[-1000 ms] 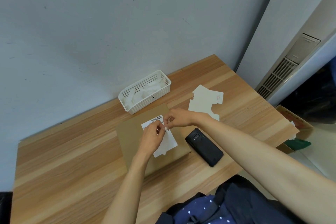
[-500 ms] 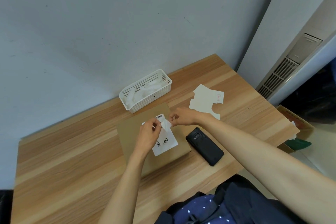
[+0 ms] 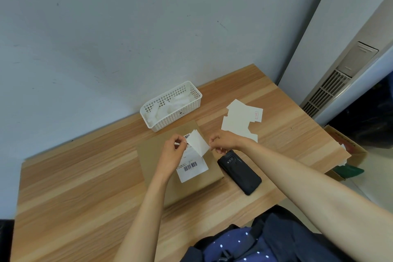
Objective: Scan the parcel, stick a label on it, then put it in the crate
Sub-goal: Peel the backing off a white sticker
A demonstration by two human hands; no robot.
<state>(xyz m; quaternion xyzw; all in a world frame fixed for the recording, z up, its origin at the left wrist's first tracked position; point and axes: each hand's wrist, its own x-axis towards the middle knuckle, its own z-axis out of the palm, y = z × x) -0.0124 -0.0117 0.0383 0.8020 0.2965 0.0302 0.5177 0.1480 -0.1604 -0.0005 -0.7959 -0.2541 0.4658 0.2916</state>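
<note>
Over the brown parcel (image 3: 168,161) lying flat on the wooden surface (image 3: 74,181), the left hand (image 3: 173,151) pinches the barcode label (image 3: 192,168) in its grip while the right hand (image 3: 223,141) pinches the peeled white backing (image 3: 198,143), the black scanner (image 3: 239,172) just beside.

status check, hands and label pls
Left hand pinching label top edge over the parcel. Right hand peeling backing sheet away, part lifted. Label not yet stuck down. Scanner beside parcel, not in the way.
</note>
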